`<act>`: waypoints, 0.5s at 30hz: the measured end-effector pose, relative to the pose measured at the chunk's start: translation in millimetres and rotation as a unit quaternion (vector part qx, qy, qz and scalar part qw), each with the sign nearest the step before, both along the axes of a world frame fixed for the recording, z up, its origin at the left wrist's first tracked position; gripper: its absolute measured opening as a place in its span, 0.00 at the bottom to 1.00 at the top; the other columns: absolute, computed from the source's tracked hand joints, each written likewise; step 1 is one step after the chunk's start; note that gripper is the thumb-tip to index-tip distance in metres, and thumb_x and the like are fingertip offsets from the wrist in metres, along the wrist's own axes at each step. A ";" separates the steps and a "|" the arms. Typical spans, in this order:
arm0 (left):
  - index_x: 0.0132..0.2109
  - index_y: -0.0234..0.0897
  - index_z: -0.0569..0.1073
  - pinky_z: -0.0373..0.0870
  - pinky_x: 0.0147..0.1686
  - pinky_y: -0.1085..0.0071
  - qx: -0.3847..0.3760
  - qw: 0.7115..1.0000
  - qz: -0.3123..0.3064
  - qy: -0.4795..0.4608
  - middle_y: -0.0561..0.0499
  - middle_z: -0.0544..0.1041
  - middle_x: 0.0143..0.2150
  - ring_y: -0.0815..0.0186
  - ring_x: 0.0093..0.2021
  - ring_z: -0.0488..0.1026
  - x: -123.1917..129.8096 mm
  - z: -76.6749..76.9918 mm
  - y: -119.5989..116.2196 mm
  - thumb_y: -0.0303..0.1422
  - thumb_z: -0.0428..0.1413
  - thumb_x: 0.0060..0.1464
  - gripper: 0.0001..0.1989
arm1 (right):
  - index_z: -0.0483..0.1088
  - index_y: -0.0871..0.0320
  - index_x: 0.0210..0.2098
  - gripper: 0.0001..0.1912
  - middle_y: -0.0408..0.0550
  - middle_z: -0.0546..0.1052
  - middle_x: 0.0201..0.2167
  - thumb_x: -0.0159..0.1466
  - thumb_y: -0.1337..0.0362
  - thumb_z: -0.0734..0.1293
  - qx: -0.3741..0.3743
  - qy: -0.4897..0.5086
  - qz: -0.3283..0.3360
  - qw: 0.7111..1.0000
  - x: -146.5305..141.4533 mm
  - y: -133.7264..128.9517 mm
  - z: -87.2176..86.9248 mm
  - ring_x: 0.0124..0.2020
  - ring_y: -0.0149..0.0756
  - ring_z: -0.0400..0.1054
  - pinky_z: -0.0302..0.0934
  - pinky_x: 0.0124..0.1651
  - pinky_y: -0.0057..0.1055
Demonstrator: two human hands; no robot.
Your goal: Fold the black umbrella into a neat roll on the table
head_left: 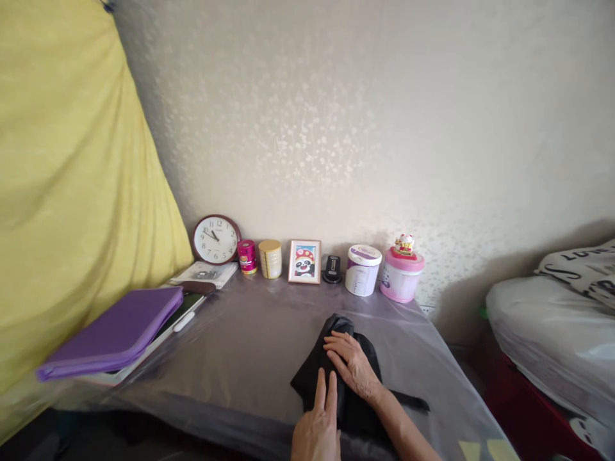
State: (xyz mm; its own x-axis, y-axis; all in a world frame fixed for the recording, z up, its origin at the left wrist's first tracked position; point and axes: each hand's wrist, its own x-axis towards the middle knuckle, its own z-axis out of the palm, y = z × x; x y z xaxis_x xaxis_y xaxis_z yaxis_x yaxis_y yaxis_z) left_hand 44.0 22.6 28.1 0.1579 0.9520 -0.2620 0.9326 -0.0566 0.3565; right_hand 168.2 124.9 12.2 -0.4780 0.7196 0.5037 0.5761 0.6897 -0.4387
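Note:
A soft black folded fabric item (314, 362) lies near the front of the table; its exact kind cannot be made out. One pointed corner sticks out to the left, and a thin black strap (410, 401) trails to the right. My right hand (354, 366) rests flat across its upper part with the fingers stretched to the left. Below it, my left hand (319, 419) lies on the lower part, two fingers extended forward and its other fingers mostly hidden. Neither hand is wrapped around the fabric.
Along the wall stand a clock (216, 239), a magenta can (247, 257), a yellow-lidded can (270, 259), a panda picture frame (304, 262), a small black device (332, 269), a white tub (364, 271) and a pink tub (401, 276). Left lies a purple folder (115, 326).

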 end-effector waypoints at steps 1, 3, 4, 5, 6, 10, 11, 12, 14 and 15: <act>0.62 0.44 0.35 0.67 0.42 0.68 -0.003 1.000 0.003 -0.004 0.48 0.32 0.65 0.59 0.46 0.71 0.3 -2.6 1.7 0.20 0.47 0.43 0.43 | 0.72 0.54 0.41 0.15 0.48 0.74 0.44 0.64 0.61 0.55 0.002 -0.010 -0.007 1.000 0.5 9.9 -2.4 0.54 0.40 0.60 0.48 0.58 0.45; 0.62 0.44 0.32 0.68 0.41 0.67 -0.010 1.000 0.010 -0.008 0.49 0.30 0.65 0.56 0.47 0.70 0.4 -9.7 5.6 0.21 0.48 0.43 0.44 | 0.72 0.53 0.42 0.16 0.47 0.75 0.44 0.64 0.61 0.54 0.001 -0.026 -0.017 1.000 0.9 30.9 -6.0 0.53 0.39 0.61 0.46 0.58 0.46; 0.62 0.43 0.31 0.68 0.41 0.67 -0.016 1.000 0.013 -0.010 0.49 0.30 0.65 0.56 0.46 0.71 0.3 -13.3 7.6 0.21 0.48 0.43 0.44 | 0.72 0.53 0.41 0.16 0.46 0.75 0.43 0.64 0.62 0.54 0.000 -0.031 -0.020 0.999 0.8 41.1 -7.2 0.53 0.39 0.61 0.46 0.58 0.45; 0.61 0.43 0.31 0.68 0.40 0.66 -0.021 1.000 0.016 -0.011 0.49 0.30 0.65 0.55 0.46 0.71 0.1 -16.5 9.4 0.22 0.48 0.43 0.44 | 0.72 0.53 0.41 0.16 0.46 0.75 0.43 0.64 0.62 0.54 -0.003 -0.034 -0.023 0.999 0.8 50.7 -8.2 0.53 0.38 0.61 0.46 0.58 0.44; 0.61 0.43 0.30 0.68 0.39 0.66 -0.025 0.999 0.019 -0.011 0.49 0.29 0.65 0.55 0.45 0.71 -0.1 -18.9 11.0 0.22 0.48 0.43 0.44 | 0.72 0.53 0.40 0.16 0.46 0.75 0.43 0.64 0.62 0.54 -0.009 -0.035 -0.025 0.999 1.0 59.7 -9.1 0.52 0.38 0.61 0.47 0.58 0.43; 0.62 0.42 0.31 0.69 0.39 0.66 -0.041 0.999 0.016 -0.013 0.49 0.29 0.65 0.56 0.44 0.72 0.3 -20.9 14.7 0.21 0.46 0.42 0.44 | 0.72 0.55 0.40 0.17 0.46 0.75 0.42 0.64 0.62 0.52 -0.086 -0.029 -0.073 0.993 4.2 87.2 -11.6 0.47 0.34 0.66 0.56 0.52 0.33; 0.62 0.42 0.31 0.69 0.39 0.66 -0.044 0.999 0.014 -0.011 0.49 0.29 0.65 0.57 0.43 0.72 0.6 -20.1 15.1 0.20 0.46 0.41 0.44 | 0.72 0.55 0.39 0.17 0.46 0.76 0.41 0.64 0.62 0.52 -0.104 -0.030 -0.090 0.990 5.8 91.6 -11.8 0.44 0.34 0.68 0.58 0.49 0.32; 0.62 0.42 0.31 0.69 0.39 0.66 -0.048 0.999 0.012 -0.007 0.49 0.29 0.65 0.57 0.43 0.72 0.9 -19.1 15.4 0.19 0.45 0.40 0.45 | 0.72 0.55 0.38 0.18 0.47 0.76 0.39 0.64 0.61 0.52 -0.115 -0.031 -0.107 0.987 7.5 94.6 -11.4 0.43 0.35 0.69 0.59 0.48 0.32; 0.62 0.43 0.32 0.69 0.38 0.67 -0.054 0.998 0.010 0.002 0.50 0.28 0.65 0.58 0.43 0.72 1.3 -17.4 15.9 0.17 0.44 0.38 0.46 | 0.72 0.56 0.37 0.18 0.49 0.76 0.37 0.64 0.62 0.52 -0.115 -0.033 -0.137 0.983 11.0 94.9 -8.6 0.42 0.38 0.69 0.58 0.48 0.35; 0.62 0.44 0.32 0.69 0.38 0.67 -0.056 0.998 0.010 0.004 0.50 0.28 0.65 0.58 0.43 0.72 1.4 -16.8 16.1 0.16 0.44 0.37 0.47 | 0.71 0.57 0.37 0.17 0.51 0.76 0.38 0.64 0.62 0.52 -0.103 -0.029 -0.155 0.982 12.2 91.4 -5.9 0.43 0.39 0.68 0.57 0.49 0.37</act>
